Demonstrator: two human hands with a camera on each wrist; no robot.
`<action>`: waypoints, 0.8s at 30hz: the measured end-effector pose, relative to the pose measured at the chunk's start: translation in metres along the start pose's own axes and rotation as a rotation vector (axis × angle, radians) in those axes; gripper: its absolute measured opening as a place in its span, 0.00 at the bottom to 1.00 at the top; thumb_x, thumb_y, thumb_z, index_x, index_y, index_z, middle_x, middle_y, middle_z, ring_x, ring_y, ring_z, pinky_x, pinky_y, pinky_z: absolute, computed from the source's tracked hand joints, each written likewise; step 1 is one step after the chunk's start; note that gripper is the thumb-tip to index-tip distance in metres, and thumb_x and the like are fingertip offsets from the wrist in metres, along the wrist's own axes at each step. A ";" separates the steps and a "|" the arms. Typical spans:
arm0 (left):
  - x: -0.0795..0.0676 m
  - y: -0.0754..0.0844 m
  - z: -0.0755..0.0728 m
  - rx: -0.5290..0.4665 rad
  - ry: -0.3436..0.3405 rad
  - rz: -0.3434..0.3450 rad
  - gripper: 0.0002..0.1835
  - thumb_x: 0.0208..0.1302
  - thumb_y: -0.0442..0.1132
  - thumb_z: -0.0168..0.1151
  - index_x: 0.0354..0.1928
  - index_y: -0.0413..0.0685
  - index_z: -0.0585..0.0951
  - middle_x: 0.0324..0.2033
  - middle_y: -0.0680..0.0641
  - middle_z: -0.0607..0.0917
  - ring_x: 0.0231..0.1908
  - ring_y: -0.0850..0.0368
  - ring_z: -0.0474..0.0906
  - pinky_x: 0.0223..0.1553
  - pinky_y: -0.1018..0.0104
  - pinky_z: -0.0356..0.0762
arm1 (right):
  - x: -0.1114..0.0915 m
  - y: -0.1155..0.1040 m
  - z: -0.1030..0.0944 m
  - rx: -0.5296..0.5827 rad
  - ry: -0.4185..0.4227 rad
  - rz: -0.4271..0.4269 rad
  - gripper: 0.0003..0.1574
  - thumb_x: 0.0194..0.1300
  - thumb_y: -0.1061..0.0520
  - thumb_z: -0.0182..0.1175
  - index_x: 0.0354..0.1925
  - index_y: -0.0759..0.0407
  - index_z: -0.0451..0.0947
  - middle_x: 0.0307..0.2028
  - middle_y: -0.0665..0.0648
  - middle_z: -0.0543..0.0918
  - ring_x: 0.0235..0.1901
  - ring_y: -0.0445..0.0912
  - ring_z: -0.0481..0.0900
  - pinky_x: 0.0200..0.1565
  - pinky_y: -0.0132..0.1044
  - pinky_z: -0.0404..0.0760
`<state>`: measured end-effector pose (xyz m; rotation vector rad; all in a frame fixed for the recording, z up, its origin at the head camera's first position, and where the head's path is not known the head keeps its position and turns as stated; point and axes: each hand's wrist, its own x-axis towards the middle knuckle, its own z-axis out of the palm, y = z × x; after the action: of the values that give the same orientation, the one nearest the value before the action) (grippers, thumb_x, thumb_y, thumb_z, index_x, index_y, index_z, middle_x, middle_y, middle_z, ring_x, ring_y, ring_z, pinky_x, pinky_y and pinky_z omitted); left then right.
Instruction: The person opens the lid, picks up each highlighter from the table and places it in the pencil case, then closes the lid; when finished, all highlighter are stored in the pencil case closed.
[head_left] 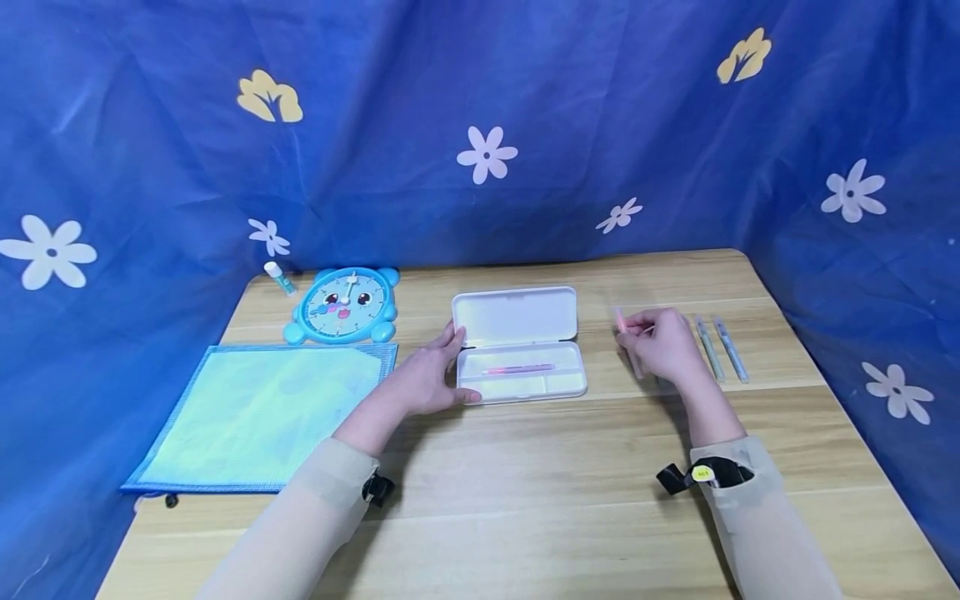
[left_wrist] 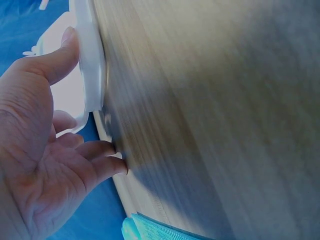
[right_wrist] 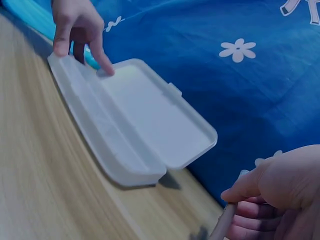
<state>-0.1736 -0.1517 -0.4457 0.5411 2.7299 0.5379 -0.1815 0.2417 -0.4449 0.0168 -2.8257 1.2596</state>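
Note:
An open white pencil case [head_left: 517,398] stands mid-table, lid [head_left: 515,317] tipped back, with a pink pen [head_left: 519,368] lying inside. My left hand [head_left: 427,379] holds its left end, thumb at the front corner and fingers by the lid's edge. In the left wrist view, that thumb crosses the case's rim [left_wrist: 90,65]. To the right of the case, my right hand [head_left: 660,343] pinches another pink pen [head_left: 621,320] between thumb and fingers. The right wrist view shows this pen [right_wrist: 223,222] only in part, under the fingertips.
Right of my right hand lie a green pen [head_left: 709,348] and a blue pen [head_left: 731,350]. On the left are a blue mesh pouch [head_left: 262,417], a blue toy clock [head_left: 345,307] and a glue stick [head_left: 281,278]. A blue curtain [head_left: 570,183] hangs behind the table.

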 end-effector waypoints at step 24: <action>-0.002 -0.001 0.000 -0.003 -0.001 0.010 0.67 0.57 0.67 0.77 0.85 0.47 0.48 0.84 0.43 0.43 0.78 0.33 0.54 0.76 0.43 0.59 | 0.012 -0.052 0.012 0.064 -0.100 -0.262 0.09 0.68 0.64 0.72 0.45 0.69 0.90 0.37 0.61 0.90 0.36 0.52 0.86 0.40 0.42 0.84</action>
<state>-0.1724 -0.1528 -0.4456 0.5539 2.7266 0.5434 -0.1922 0.1984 -0.4138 0.4490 -2.7455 1.3202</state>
